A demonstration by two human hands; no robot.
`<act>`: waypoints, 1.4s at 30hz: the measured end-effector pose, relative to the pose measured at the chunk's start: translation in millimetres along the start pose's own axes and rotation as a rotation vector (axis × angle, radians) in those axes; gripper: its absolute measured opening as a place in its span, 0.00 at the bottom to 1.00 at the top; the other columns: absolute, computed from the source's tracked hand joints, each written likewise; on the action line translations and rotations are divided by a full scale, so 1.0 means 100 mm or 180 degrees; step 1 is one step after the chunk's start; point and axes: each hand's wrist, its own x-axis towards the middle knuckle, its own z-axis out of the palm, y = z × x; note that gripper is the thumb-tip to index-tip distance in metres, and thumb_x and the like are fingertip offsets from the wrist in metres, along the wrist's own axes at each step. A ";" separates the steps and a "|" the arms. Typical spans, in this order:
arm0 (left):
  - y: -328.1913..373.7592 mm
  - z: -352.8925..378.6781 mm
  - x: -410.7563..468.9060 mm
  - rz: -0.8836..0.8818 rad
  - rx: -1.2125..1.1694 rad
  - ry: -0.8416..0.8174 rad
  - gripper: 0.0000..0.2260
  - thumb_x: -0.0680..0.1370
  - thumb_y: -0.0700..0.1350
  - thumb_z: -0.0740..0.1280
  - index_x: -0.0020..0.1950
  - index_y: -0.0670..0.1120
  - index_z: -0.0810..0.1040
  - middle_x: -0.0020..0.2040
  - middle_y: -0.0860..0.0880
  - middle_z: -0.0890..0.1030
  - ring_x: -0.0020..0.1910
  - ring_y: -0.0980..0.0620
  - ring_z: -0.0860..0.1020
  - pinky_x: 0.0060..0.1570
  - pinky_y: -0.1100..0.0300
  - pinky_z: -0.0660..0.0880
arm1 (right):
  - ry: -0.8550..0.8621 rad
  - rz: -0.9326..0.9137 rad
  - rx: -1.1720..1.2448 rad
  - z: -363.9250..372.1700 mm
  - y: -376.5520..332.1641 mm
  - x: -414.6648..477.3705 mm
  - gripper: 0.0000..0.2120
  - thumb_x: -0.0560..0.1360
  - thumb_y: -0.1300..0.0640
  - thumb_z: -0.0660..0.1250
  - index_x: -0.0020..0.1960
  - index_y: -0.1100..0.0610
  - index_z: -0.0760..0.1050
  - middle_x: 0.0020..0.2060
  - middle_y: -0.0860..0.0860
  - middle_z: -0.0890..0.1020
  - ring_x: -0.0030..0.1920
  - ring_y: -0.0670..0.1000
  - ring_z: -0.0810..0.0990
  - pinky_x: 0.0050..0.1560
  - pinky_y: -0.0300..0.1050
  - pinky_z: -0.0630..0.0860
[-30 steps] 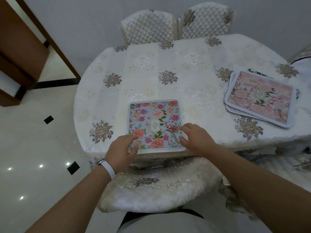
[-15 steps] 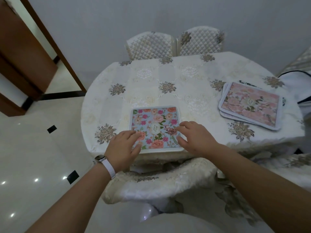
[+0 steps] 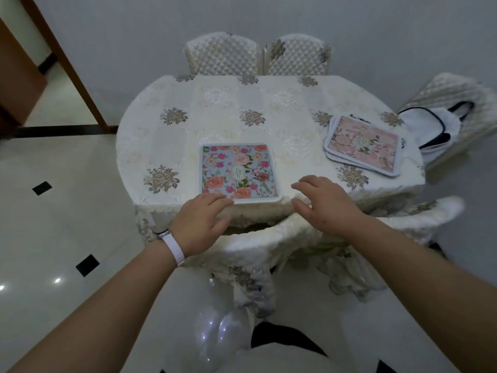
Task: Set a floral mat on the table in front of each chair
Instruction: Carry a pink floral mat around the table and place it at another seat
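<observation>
Both hands loose, nothing gripped; blue floral mat [image 3: 238,173] lies flat at the table's [image 3: 188,130] 6 o'clock edge.
L hand [image 3: 200,219], fingers relaxed, tips over the mat's 7 o'clock corner; can't tell if touching. Mat sits square to the edge, directly ahead of the near chair [image 3: 269,238], so that seat looks done. R hand [image 3: 325,205] is spread flat just off the mat's 5 o'clock corner, apart from it. Pink mat stack [image 3: 363,146] is at the table's 3 o'clock, probably parked as supply within R reach. Two chairs [image 3: 223,53] at 12 o'clock have no mats yet. Chair at 2 o'clock [image 3: 443,90] has a white bag [image 3: 430,125] on it.
</observation>
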 end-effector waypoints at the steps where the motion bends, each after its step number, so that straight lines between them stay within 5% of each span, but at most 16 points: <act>1: 0.05 0.00 -0.03 -0.0011 -0.0068 0.0021 0.22 0.77 0.55 0.55 0.64 0.46 0.78 0.61 0.46 0.79 0.59 0.45 0.75 0.58 0.50 0.71 | 0.0002 0.0019 -0.0009 -0.02 -0.02 -0.08 0.21 0.78 0.45 0.57 0.67 0.52 0.73 0.64 0.51 0.76 0.62 0.55 0.73 0.60 0.53 0.72; 12: 1.03 0.27 0.25 0.0676 -0.0212 -0.0252 0.21 0.78 0.55 0.56 0.64 0.47 0.77 0.61 0.47 0.79 0.59 0.44 0.75 0.60 0.46 0.71 | 0.0174 0.0901 0.0092 -0.31 0.39 -1.15 0.21 0.79 0.46 0.59 0.68 0.53 0.72 0.66 0.51 0.74 0.64 0.55 0.72 0.63 0.52 0.70; 22: 2.91 1.19 0.71 0.1569 -0.0230 -0.0802 0.21 0.78 0.55 0.56 0.64 0.48 0.77 0.61 0.48 0.79 0.60 0.46 0.75 0.59 0.50 0.73 | 0.0295 0.1852 0.0155 -0.59 1.63 -2.66 0.21 0.78 0.44 0.59 0.68 0.51 0.72 0.65 0.50 0.75 0.63 0.54 0.73 0.60 0.52 0.72; 32: 4.94 2.03 1.05 0.1602 -0.0404 -0.0816 0.14 0.79 0.50 0.62 0.63 0.49 0.77 0.60 0.50 0.77 0.58 0.49 0.74 0.54 0.58 0.68 | 0.0261 0.2428 0.0326 -0.80 3.09 -4.35 0.22 0.79 0.44 0.56 0.69 0.52 0.70 0.65 0.50 0.73 0.65 0.54 0.70 0.64 0.54 0.68; 38: 5.49 2.33 1.07 0.1725 -0.0142 -0.0956 0.19 0.76 0.58 0.57 0.62 0.51 0.76 0.61 0.50 0.78 0.52 0.51 0.76 0.54 0.53 0.73 | 0.0344 0.2501 0.0529 -0.85 3.55 -4.90 0.22 0.78 0.44 0.55 0.70 0.50 0.69 0.66 0.48 0.72 0.65 0.53 0.69 0.65 0.56 0.68; 42: 5.71 2.42 1.21 0.1801 0.0024 -0.0861 0.19 0.76 0.56 0.59 0.63 0.49 0.76 0.61 0.49 0.78 0.59 0.47 0.74 0.57 0.53 0.71 | 0.0411 0.2511 0.0546 -0.87 3.76 -5.04 0.22 0.79 0.44 0.56 0.70 0.50 0.68 0.66 0.48 0.72 0.66 0.52 0.69 0.65 0.54 0.67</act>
